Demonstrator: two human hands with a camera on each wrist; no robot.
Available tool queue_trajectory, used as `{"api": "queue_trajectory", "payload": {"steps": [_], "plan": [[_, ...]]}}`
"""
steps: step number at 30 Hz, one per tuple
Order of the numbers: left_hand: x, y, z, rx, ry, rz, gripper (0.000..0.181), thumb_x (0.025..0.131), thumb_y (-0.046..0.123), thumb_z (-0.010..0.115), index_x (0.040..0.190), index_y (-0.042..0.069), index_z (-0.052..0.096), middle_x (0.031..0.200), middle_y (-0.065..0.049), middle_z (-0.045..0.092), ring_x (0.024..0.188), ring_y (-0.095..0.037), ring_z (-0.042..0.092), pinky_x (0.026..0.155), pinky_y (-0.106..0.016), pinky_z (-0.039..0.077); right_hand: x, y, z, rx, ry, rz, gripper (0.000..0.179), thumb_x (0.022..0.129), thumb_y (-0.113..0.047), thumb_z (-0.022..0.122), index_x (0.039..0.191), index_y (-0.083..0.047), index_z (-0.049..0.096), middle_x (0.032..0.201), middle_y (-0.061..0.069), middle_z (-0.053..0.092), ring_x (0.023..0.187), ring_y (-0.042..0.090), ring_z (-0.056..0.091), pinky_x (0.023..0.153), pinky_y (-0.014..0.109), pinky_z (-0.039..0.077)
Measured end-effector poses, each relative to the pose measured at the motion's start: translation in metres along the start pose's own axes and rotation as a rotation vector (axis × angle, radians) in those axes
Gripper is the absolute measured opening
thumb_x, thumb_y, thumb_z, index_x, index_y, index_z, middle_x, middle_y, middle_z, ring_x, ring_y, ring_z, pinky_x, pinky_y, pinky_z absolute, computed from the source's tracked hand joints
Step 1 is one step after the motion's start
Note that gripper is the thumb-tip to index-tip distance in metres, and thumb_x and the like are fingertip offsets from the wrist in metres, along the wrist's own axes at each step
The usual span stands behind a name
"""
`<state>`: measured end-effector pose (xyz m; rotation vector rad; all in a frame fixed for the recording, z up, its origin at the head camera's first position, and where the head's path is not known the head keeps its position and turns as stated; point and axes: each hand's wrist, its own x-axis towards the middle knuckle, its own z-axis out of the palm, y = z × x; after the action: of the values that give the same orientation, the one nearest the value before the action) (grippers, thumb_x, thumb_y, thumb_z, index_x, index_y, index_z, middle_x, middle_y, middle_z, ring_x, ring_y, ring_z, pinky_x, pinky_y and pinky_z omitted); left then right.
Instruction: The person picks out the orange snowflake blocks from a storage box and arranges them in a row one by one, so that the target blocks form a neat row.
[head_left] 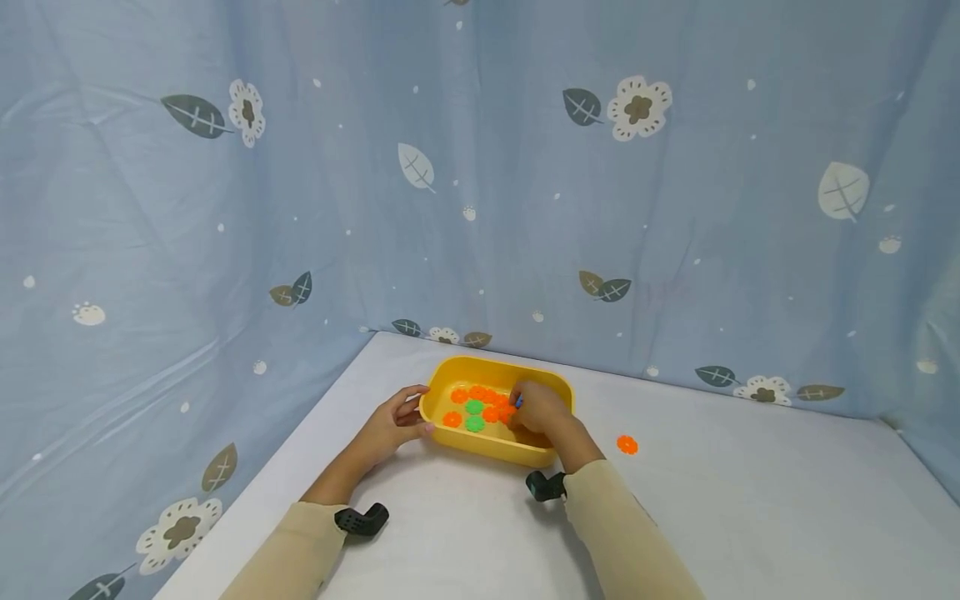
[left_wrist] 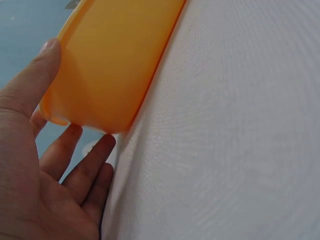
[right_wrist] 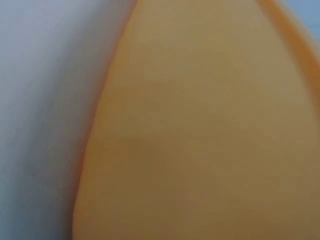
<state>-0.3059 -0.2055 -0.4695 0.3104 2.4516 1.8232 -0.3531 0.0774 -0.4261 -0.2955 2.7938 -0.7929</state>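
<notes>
A yellow plastic bin (head_left: 487, 446) stands on the white-covered table, its near wall filling much of the right wrist view. At its left end, my left hand (head_left: 388, 429) grips the corner; in the left wrist view the thumb (left_wrist: 47, 60) lies on the near wall and fingertips touch the end wall. My right hand (head_left: 542, 408) reaches down inside the bin's right half, pinching a small blue piece (head_left: 519, 402) mostly hidden by the fingers. Several orange notched discs (head_left: 452, 419) and green notched discs (head_left: 475, 423) lie on the bin's floor, left of that hand.
One orange disc (head_left: 627, 444) lies on the table (head_left: 750, 500) to the right of the bin. A blue patterned curtain (head_left: 480, 208) hangs behind and along the left side. Each wrist carries a black camera mount (head_left: 362, 521).
</notes>
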Motion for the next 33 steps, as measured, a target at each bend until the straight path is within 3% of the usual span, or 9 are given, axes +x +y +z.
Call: {"api": "queue_trajectory", "payload": {"steps": [7, 13, 16, 24, 27, 33], "plan": [[0.000, 0.000, 0.001, -0.014, -0.015, -0.005, 0.072, 0.083, 0.022, 0.080, 0.144, 0.012, 0.043, 0.145, -0.014, 0.046, 0.122, -0.032, 0.055, 0.102, -0.049, 0.041, -0.010, 0.002, -0.008, 0.176, 0.013, -0.018, 0.023, 0.082, -0.008, 0.076, 0.101, -0.009, 0.063, 0.087, 0.004, 0.060, 0.077, 0.022, 0.055, 0.069, 0.032, 0.049], [-0.003, 0.002, 0.000, -0.025, -0.042, 0.016, 0.072, 0.084, 0.021, 0.078, 0.145, 0.010, 0.041, 0.146, -0.018, 0.043, 0.125, -0.035, 0.051, 0.103, -0.048, 0.040, -0.020, 0.003, -0.022, 0.239, 0.057, -0.099, 0.018, 0.086, -0.006, 0.074, 0.101, -0.004, 0.066, 0.087, 0.003, 0.063, 0.080, 0.019, 0.059, 0.066, 0.030, 0.051], [0.002, -0.004, -0.002, -0.019, -0.037, 0.023, 0.073, 0.083, 0.025, 0.079, 0.145, 0.013, 0.042, 0.146, -0.015, 0.045, 0.125, -0.033, 0.052, 0.105, -0.049, 0.038, -0.024, 0.007, -0.029, 0.270, 0.073, -0.115, 0.018, 0.087, -0.006, 0.073, 0.103, -0.003, 0.065, 0.089, 0.003, 0.064, 0.082, 0.019, 0.061, 0.069, 0.031, 0.053], [0.005, -0.002, -0.004, 0.006, -0.022, 0.013, 0.075, 0.080, 0.029, 0.082, 0.143, 0.015, 0.044, 0.145, -0.012, 0.046, 0.121, -0.029, 0.056, 0.102, -0.047, 0.042, -0.039, 0.030, -0.044, 0.323, 0.168, -0.092, 0.019, 0.088, -0.010, 0.073, 0.105, -0.008, 0.066, 0.089, 0.004, 0.064, 0.080, 0.020, 0.059, 0.067, 0.029, 0.052], [0.004, -0.003, -0.003, 0.010, -0.014, 0.012, 0.074, 0.080, 0.028, 0.082, 0.143, 0.016, 0.044, 0.145, -0.012, 0.046, 0.121, -0.030, 0.056, 0.101, -0.048, 0.042, -0.044, 0.042, -0.046, 0.390, 0.192, -0.079, 0.020, 0.088, -0.010, 0.073, 0.106, -0.007, 0.067, 0.089, 0.006, 0.065, 0.082, 0.023, 0.059, 0.068, 0.029, 0.051], [0.003, -0.005, -0.002, 0.013, -0.011, 0.023, 0.073, 0.080, 0.029, 0.082, 0.142, 0.017, 0.045, 0.145, -0.013, 0.047, 0.120, -0.030, 0.056, 0.101, -0.048, 0.043, -0.057, 0.064, -0.052, 0.513, 0.241, -0.029, 0.025, 0.089, -0.015, 0.073, 0.111, -0.008, 0.065, 0.094, 0.009, 0.065, 0.091, 0.036, 0.059, 0.076, 0.042, 0.052]]}}
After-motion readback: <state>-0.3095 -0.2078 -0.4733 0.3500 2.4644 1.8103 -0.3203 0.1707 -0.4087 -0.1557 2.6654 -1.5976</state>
